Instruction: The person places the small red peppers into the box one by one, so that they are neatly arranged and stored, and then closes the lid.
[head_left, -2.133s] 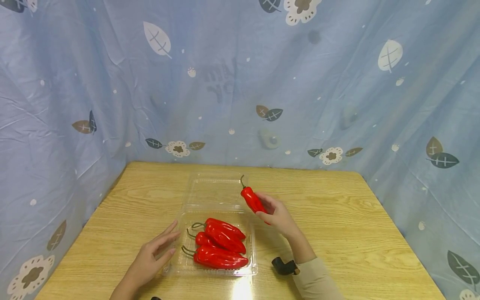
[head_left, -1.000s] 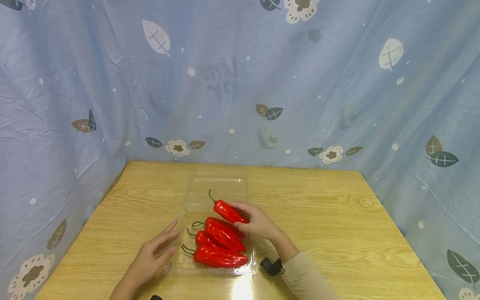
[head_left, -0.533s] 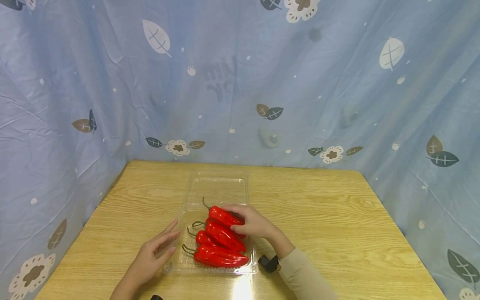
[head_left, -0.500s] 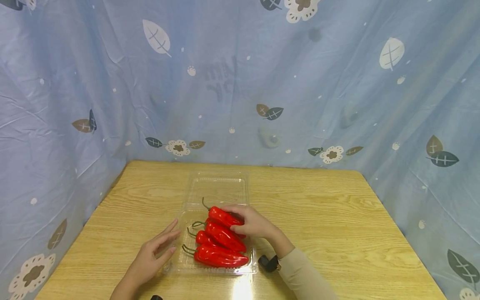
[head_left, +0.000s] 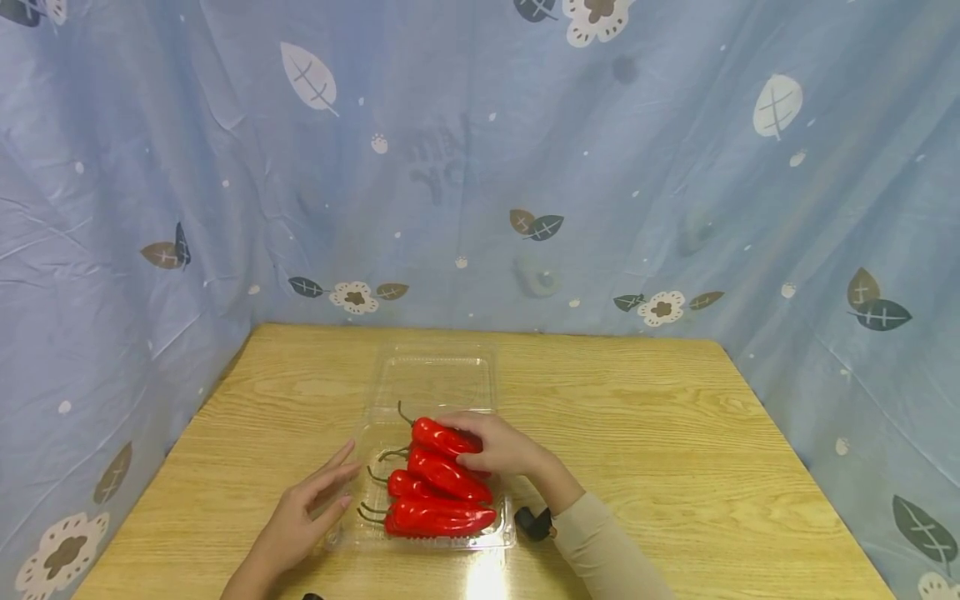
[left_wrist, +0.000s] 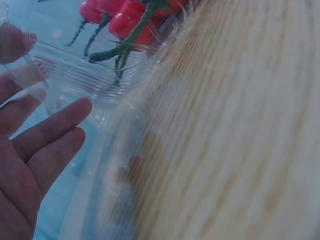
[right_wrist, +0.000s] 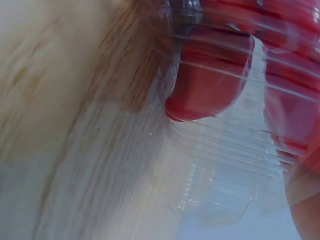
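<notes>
In the head view my right hand (head_left: 501, 447) holds a glossy red pepper (head_left: 435, 434) with a curved green stem, thumb on the near side and fingers over its far side. This pepper lies farthest back in a row of several red peppers (head_left: 442, 518) in a clear plastic clamshell box (head_left: 512, 529). Their stems point left. My left hand (head_left: 306, 506) stays at the left side of the box, fingers loosely extended. The left wrist view shows the left fingertips (left_wrist: 75, 112) right at the clear ribbed wall, with green stems (left_wrist: 127, 42) behind it.
The box's clear lid (head_left: 438, 379) lies folded back behind the peppers on the wooden table (head_left: 637, 417). A black wrist camera (head_left: 534, 525) sticks out from the right wrist, close to the box's right edge. Blue patterned curtains (head_left: 465, 167) surround the table.
My right hand has brought the pepper leftward and down from beyond the box's right side, behind the other peppers. Those peppers have shifted slightly, stems to the left. The left hand has stayed put.
</notes>
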